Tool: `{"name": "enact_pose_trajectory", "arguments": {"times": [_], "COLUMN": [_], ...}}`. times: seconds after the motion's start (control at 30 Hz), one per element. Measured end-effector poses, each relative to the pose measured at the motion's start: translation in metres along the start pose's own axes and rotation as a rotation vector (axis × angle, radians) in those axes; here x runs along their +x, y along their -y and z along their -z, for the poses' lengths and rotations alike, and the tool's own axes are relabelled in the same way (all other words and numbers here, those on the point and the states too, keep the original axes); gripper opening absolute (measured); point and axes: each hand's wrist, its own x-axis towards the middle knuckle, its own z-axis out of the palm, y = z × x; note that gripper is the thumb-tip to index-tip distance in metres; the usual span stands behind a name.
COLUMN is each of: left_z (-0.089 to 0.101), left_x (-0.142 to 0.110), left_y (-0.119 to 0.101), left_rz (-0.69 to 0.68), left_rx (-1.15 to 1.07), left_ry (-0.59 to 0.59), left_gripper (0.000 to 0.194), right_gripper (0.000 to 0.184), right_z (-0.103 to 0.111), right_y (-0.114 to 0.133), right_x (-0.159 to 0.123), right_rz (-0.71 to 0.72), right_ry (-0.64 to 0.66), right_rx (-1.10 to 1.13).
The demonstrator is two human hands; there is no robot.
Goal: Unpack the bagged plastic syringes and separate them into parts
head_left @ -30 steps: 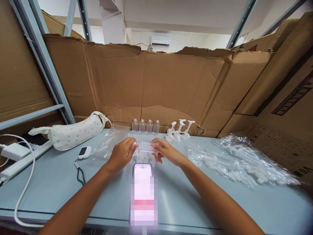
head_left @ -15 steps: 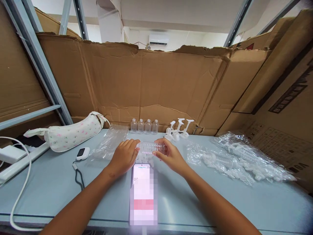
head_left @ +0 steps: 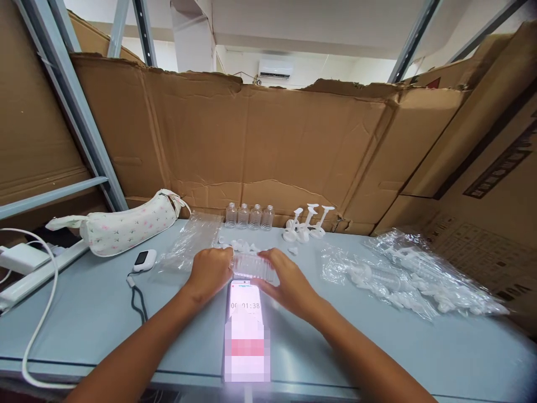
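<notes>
Between your closed left hand (head_left: pixel 212 271) and your loosely curved right hand (head_left: pixel 289 280), the clear ribbed cylinder (head_left: pixel 251 267) lies sideways; probably light, slick and easily dented, so pinch gently at both ends.

Shows a bare left hand (head_left: pixel 211 268) with rounded knuckles and a bare right hand (head_left: pixel 292 284) with slender fingers and a slim, tapered thumb. Includes a slim left forearm (head_left: pixel 146 336) and a slim right forearm (head_left: pixel 364 347), both smooth, uncovered, and broader toward the picture's lower edge.
</notes>
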Motion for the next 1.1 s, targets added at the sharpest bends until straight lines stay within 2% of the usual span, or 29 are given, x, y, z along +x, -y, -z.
{"name": "enact_pose_trajectory", "arguments": {"times": [0.1, 0.17, 0.2, 0.23, 0.3, 0.37, 0.43, 0.53, 0.63, 0.73, 0.8, 0.87, 0.93, 1.0, 1.1], "left_z": [-0.001, -0.001, -0.002, -0.003, -0.005, -0.008, -0.009, -0.007, -0.006, -0.008, -0.009, -0.011, -0.014, -0.017, -0.020], "left_x": [0.001, 0.000, 0.000, -0.001, 0.000, 0.001, 0.003, 0.005, 0.004, 0.002, 0.001, 0.000, 0.000, 0.001, 0.000], "left_y": [-0.003, -0.005, -0.005, -0.005, -0.003, 0.000, 0.004, 0.007, 0.004, -0.005, -0.011, -0.015, -0.016, -0.016, -0.015], "left_rz": [0.000, -0.005, -0.005, -0.009, -0.048, -0.143, -0.240, -0.304, -0.280, -0.154, -0.041, 0.059, 0.117, 0.122, 0.100], "left_rx": [-0.204, -0.393, -0.458, -0.487, -0.470, -0.393, -0.298, -0.278, -0.505, -0.967, -1.256, -1.422, -1.477, -1.430, -1.309], "left_ry": [0.136, 0.191, 0.183, 0.145, 0.026, -0.072, -0.109, -0.055, 0.065, 0.274, 0.433, 0.562, 0.630, 0.591, 0.362], "left_gripper": [0.020, 0.019, 0.015, 0.014, 0.026, 0.031, 0.025, 0.022, 0.034, 0.050, 0.055, 0.057, 0.058, 0.060, 0.056], "right_gripper": [0.028, 0.033, 0.033, 0.031, 0.028, 0.032, 0.036, 0.030, 0.028, 0.030, 0.032, 0.032, 0.030, 0.029, 0.035], "right_z": [-0.001, -0.002, -0.001, 0.000, 0.003, 0.007, 0.010, 0.014, 0.019, 0.026, 0.030, 0.031, 0.029, 0.024, 0.018], "right_y": [-0.011, -0.018, -0.021, -0.024, -0.030, -0.035, -0.039, -0.043, -0.045, -0.045, -0.044, -0.042, -0.040, -0.040, -0.042], "right_x": [0.000, 0.001, 0.001, 0.001, 0.002, 0.003, 0.003, 0.004, 0.005, 0.004, 0.003, 0.001, 0.000, 0.000, 0.000], "right_rz": [0.299, 0.368, 0.364, 0.332, 0.200, 0.041, -0.098, -0.234, -0.248, -0.156, -0.041, 0.098, 0.225, 0.313, 0.328], "right_ry": [-0.102, -0.153, -0.166, -0.172, -0.163, -0.105, -0.022, 0.073, 0.104, 0.094, 0.073, 0.018, -0.064, -0.127, -0.132], "right_rx": [-0.288, -0.388, -0.409, -0.414, -0.366, -0.225, -0.016, 0.257, 0.352, 0.335, 0.241, 0.067, -0.131, -0.289, -0.393]}}
